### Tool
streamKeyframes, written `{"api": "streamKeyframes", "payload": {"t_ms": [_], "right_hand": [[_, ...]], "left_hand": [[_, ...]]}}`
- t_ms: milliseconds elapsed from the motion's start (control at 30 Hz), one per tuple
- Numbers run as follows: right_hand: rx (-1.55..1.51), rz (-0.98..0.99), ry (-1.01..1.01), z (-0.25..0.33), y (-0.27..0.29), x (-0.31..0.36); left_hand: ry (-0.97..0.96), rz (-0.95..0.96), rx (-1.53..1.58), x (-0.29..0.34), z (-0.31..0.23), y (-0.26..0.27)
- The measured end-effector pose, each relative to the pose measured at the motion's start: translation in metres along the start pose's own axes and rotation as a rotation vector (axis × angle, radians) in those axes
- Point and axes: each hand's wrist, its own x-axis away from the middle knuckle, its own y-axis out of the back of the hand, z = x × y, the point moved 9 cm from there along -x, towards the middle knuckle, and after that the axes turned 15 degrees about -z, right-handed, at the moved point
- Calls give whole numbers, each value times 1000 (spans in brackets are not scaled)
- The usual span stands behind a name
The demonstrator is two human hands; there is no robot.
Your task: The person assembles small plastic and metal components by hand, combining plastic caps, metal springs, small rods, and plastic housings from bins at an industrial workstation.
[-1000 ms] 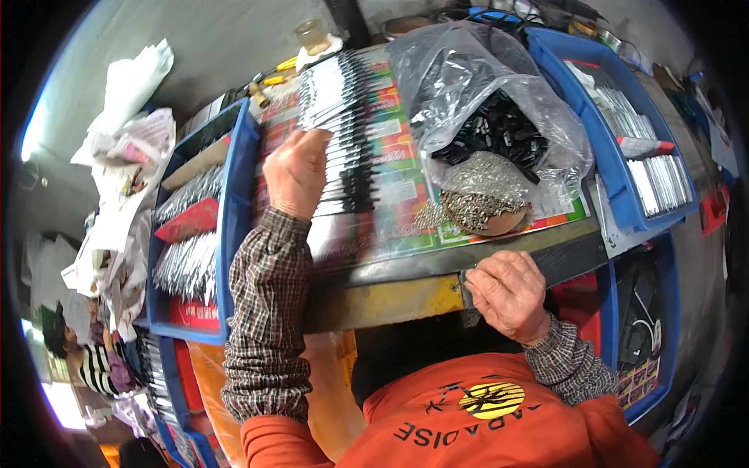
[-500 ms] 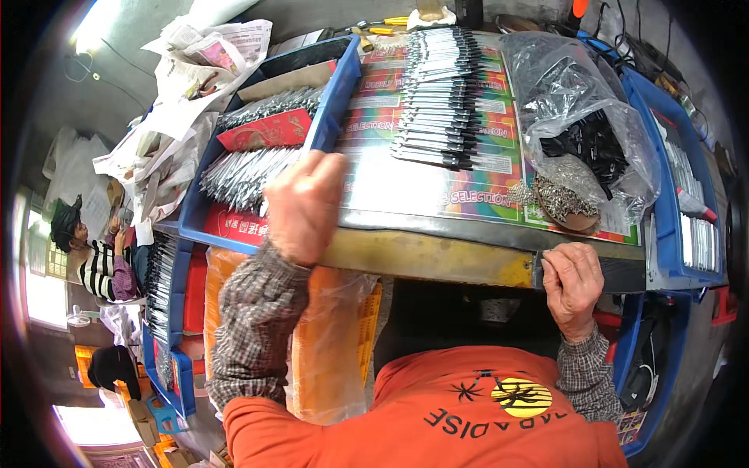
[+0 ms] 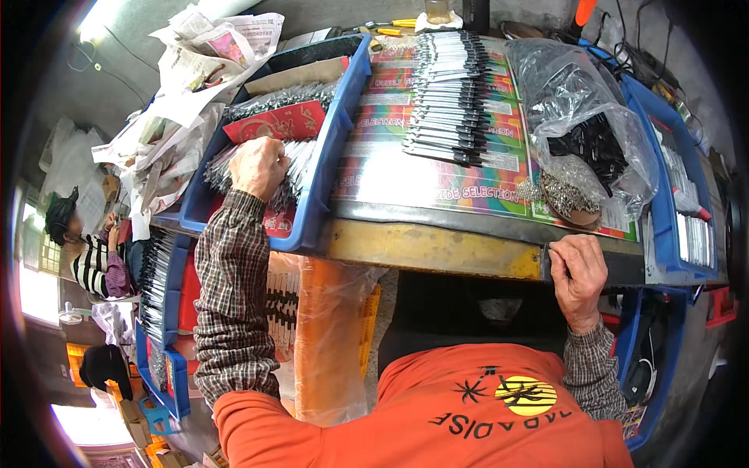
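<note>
My left hand (image 3: 260, 166) is closed, knuckles up, over the blue tray (image 3: 331, 148) of slim silver pen-like sticks (image 3: 298, 162). Its fingertips dip among the sticks, so whatever they hold is hidden. On the table, a long column of similar sticks with black ends (image 3: 446, 101) lies side by side across a colourful printed sheet (image 3: 374, 152). At the table's front edge (image 3: 437, 253), my right hand (image 3: 579, 281) rests with curled fingers pressed together; I cannot make out anything in them.
A clear plastic bag (image 3: 558, 74) holds black parts (image 3: 589, 148), beside a heap of small metal pieces (image 3: 568, 195). Another blue tray (image 3: 663, 226) stands at the right. Newspapers (image 3: 175, 148) pile up left of the near tray. A person (image 3: 97, 261) sits farther left.
My left hand has moved left and away from me, from beside the tray's corner to the sticks inside it. My right hand stays at the table edge.
</note>
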Motion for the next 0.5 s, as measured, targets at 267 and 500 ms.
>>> {"api": "streamKeyframes", "payload": {"t_ms": [267,500], "right_hand": [[-41,13,-22,0,5,-2],[-4,-20,-44,-3,33,-1]], "left_hand": [[19,60,-127,1,6,-13],[13,-68,-46,3,5,-10]]}}
